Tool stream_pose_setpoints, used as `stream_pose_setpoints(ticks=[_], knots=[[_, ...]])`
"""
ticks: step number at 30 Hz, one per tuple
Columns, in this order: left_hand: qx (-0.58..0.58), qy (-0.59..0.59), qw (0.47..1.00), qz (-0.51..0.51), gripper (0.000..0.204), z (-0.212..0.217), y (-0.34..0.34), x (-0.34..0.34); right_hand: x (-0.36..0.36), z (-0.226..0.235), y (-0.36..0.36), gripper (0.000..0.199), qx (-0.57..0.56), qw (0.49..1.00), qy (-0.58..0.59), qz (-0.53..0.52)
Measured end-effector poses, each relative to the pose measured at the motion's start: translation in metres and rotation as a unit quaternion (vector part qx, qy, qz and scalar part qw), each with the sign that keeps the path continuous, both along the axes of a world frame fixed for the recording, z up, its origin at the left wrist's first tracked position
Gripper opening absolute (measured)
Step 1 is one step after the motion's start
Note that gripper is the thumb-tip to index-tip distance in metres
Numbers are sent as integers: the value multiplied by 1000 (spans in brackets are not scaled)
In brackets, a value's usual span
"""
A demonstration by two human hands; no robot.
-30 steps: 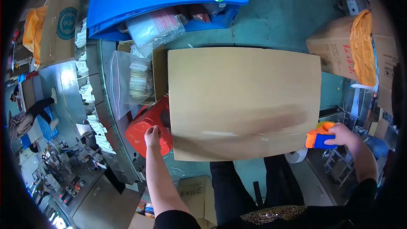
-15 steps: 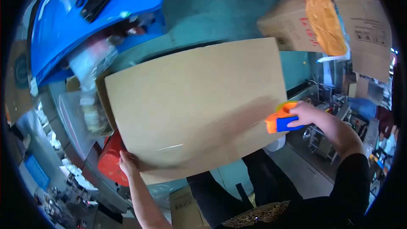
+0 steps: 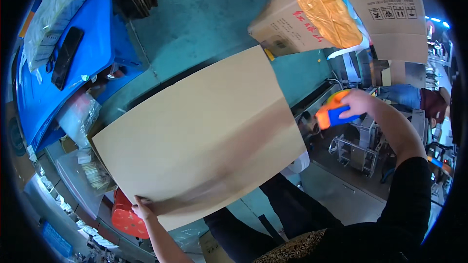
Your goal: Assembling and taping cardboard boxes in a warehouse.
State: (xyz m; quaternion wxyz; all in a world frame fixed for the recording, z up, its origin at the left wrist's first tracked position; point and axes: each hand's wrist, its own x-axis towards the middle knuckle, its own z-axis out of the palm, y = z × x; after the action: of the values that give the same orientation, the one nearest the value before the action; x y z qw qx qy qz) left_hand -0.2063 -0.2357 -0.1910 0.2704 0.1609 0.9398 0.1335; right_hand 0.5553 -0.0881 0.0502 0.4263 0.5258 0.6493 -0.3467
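A large brown cardboard piece (image 3: pixel 195 126) lies tilted across the middle, its near edge above my legs. Whether it is a single sheet or a flattened box I cannot tell. At its near left corner my left hand (image 3: pixel 142 208) grips the edge, thumb on top and the other fingers hidden beneath. Off the right edge, my right hand (image 3: pixel 358 103) is wrapped round an orange and blue tape dispenser (image 3: pixel 336 114) with a yellowish roll. A gap separates the dispenser from the cardboard.
A blue bin (image 3: pixel 92 44) bears a black phone-like object (image 3: pixel 67 58) and bagged goods at the far left. A red container (image 3: pixel 127 216) stands beside my left hand. Far right is a carton (image 3: pixel 292 24) with an orange bag (image 3: pixel 329 12); metal machinery (image 3: pixel 358 148) stands near my right arm.
The tape dispenser has gone from over the cardboard's right edge to beyond it. The cardboard has turned slightly, and the whole view has shifted to the right.
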Motion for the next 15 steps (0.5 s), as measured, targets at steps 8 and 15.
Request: stream_pose_setpoints(ticks=[8,15], knots=[[102,-80,991,39,48,-16,-7,0,28,-75,-18,56,-6,975,-222,-17],[61,-131,985,94,69,-14,-25,-50,-40,-200,-44,51,-16,984,-115,-134]])
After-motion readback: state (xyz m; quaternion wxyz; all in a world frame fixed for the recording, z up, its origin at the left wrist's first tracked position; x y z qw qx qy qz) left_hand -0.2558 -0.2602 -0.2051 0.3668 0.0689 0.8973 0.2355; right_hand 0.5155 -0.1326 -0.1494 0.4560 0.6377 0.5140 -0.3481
